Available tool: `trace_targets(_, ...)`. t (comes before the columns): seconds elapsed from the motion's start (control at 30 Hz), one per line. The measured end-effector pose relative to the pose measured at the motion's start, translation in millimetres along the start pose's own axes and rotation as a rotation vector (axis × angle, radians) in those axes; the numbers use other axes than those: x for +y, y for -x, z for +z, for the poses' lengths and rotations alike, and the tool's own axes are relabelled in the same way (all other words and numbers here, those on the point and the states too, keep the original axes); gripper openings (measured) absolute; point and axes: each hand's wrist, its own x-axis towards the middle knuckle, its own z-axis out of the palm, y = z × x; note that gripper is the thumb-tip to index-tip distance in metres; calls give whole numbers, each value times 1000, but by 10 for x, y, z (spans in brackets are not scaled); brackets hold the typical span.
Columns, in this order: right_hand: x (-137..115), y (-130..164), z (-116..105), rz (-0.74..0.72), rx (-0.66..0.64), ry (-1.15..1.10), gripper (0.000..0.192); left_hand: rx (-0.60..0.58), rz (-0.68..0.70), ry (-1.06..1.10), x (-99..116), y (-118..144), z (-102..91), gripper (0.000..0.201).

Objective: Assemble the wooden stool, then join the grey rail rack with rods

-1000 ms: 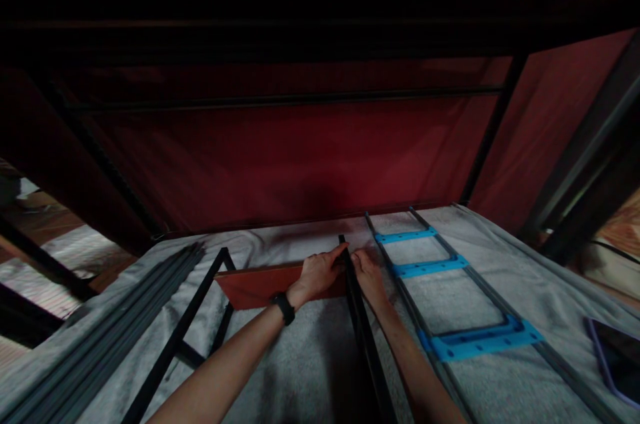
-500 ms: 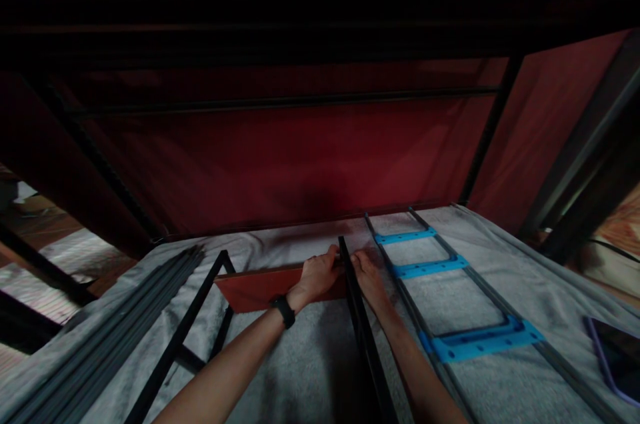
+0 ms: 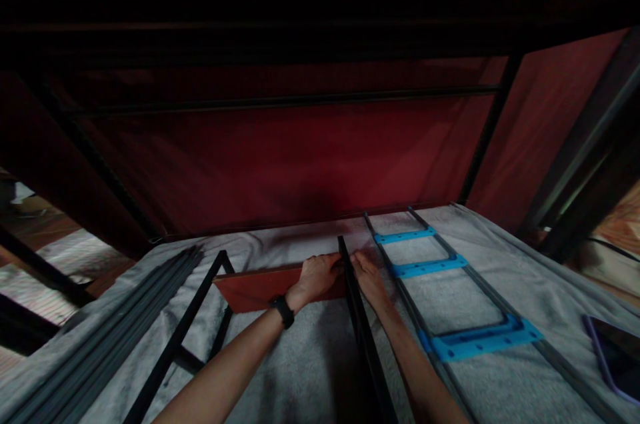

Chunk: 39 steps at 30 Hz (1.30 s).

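Note:
A reddish-brown board spans between a black metal side frame in the middle and another black metal frame on the left. At the board's right end, my left hand, with a dark watch on the wrist, reaches over the top edge. Its bent fingers are closed against the inner side of the middle frame, and whatever they pinch is hidden. My right hand is closed at the outer side of that frame, opposite the left; its fingertips are partly hidden by the bar.
Grey tubes lie bundled at the left on a grey cloth. To the right lies a ladder-like assembly of grey tubes with blue plastic brackets. A phone is at the right edge. Red fabric hangs behind, under dark beams.
My left fingers have shifted slightly and now lie lower and flatter toward the middle frame. My right hand, the board and the frames are almost unmoved.

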Motion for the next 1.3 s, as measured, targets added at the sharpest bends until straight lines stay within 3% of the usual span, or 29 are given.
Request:
trace_targets(0.23,-46,56,-60,10,-1,-90,26,-5,5,-10,7,3,-21,30)
trace_targets(0.93,31,-8,-63,-39,-85,-16,28,10,18,42,5,16,-16,33)
trace_targets(1.07,3,-16,-73,16,-115,-15,28,15,11,56,11,16,-17,32)
trace_targets(1.2,-23,41,-113,35,-117,-2,30,28,63,79,0,37,-15,29)
trace_targets(1.3,-26,93,-190,-46,-102,131,36,55,178,120,-31,110,-30,35)
